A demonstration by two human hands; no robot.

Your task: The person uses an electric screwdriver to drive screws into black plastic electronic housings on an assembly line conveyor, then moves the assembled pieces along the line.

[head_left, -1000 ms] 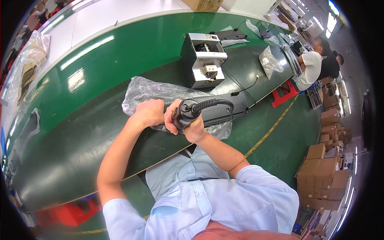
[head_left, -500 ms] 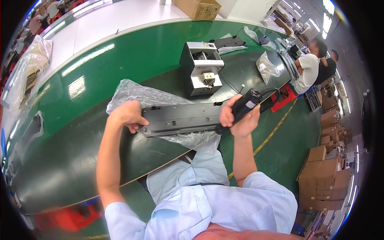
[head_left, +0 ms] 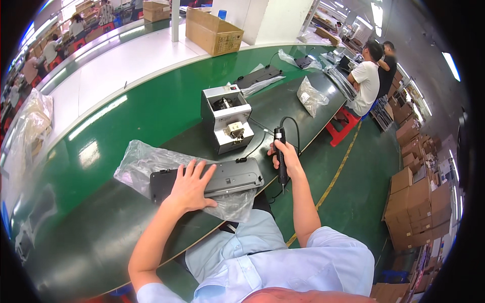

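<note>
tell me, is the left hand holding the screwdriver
No, the left hand lies flat on the grey panel, while the right hand grips the screwdriver.

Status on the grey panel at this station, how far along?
Done: the long grey flat panel lies on its clear plastic bag on the dark bench mat. In hand: the left hand presses it flat; the right hand grips the black corded electric screwdriver, tip down, off the panel's right end. Left: the driver has not touched the panel.
</note>
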